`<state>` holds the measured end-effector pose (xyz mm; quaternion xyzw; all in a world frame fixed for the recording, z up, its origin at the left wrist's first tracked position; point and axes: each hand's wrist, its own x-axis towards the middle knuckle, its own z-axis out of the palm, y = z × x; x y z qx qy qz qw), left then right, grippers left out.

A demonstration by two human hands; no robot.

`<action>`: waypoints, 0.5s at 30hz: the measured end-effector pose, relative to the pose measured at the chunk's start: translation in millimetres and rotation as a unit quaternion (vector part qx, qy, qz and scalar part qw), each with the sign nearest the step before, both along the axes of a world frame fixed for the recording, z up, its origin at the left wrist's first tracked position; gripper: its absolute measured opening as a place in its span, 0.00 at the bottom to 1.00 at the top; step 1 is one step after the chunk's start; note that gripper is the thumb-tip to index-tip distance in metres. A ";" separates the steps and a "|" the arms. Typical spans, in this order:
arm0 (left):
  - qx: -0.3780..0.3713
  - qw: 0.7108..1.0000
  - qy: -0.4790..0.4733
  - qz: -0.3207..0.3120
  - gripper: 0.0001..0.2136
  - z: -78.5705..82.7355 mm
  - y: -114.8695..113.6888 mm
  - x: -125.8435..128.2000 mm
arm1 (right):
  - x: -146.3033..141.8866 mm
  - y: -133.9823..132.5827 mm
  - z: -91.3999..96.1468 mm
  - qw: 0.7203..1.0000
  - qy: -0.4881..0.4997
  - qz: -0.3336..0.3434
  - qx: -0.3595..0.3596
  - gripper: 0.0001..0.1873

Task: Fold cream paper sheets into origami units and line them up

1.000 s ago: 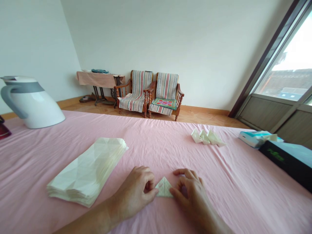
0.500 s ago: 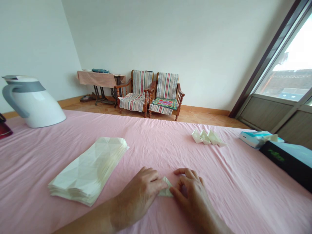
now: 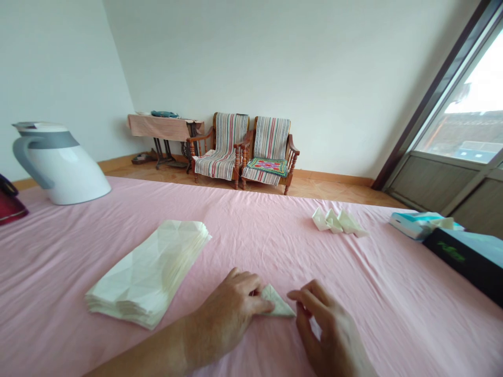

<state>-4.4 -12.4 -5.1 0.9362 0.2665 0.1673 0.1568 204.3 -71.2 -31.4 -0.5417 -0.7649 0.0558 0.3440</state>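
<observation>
A small folded paper triangle (image 3: 278, 305) lies on the pink cloth in front of me, point upward. My left hand (image 3: 231, 306) grips its left side, the thumb pressed on the paper; the curled fingers hide that end. Just to the right is my right hand (image 3: 324, 319), its thumb close to the triangle's right corner, fingers bent and apart with nothing between them. Whether the thumb touches the corner I cannot tell. Left of my hands lies a thick stack of creased pale paper sheets (image 3: 151, 269). Folded paper pieces (image 3: 338, 221) stand in a row farther back to the right.
A white and grey jug (image 3: 74, 167) stands at the back left, beside a dark red object (image 3: 11, 201) cut off by the view's edge. On the right are a tissue pack (image 3: 412, 225) and a black box (image 3: 451, 251). Two armchairs (image 3: 243, 152) are beyond the table.
My right hand has moved right, off the paper's face, uncovering the triangle's right corner. My left hand stays on the paper. The view has shifted slightly.
</observation>
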 end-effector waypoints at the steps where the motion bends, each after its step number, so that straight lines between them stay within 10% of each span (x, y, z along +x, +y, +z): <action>1: 0.000 1.000 0.001 0.000 0.09 -0.7 0.1 0.3 | -1.0 -4.4 -2.2 0.999 -0.031 0.017 0.005 0.14; 8: -0.022 1.000 -0.005 -0.002 0.10 -2.2 1.1 0.1 | -2.7 -14.4 -22.0 0.975 -0.203 0.073 0.055 0.28; 15: -0.047 0.999 -0.026 -0.005 0.09 2.9 2.1 0.9 | -6.9 -11.5 -20.1 0.962 -0.251 0.065 0.084 0.20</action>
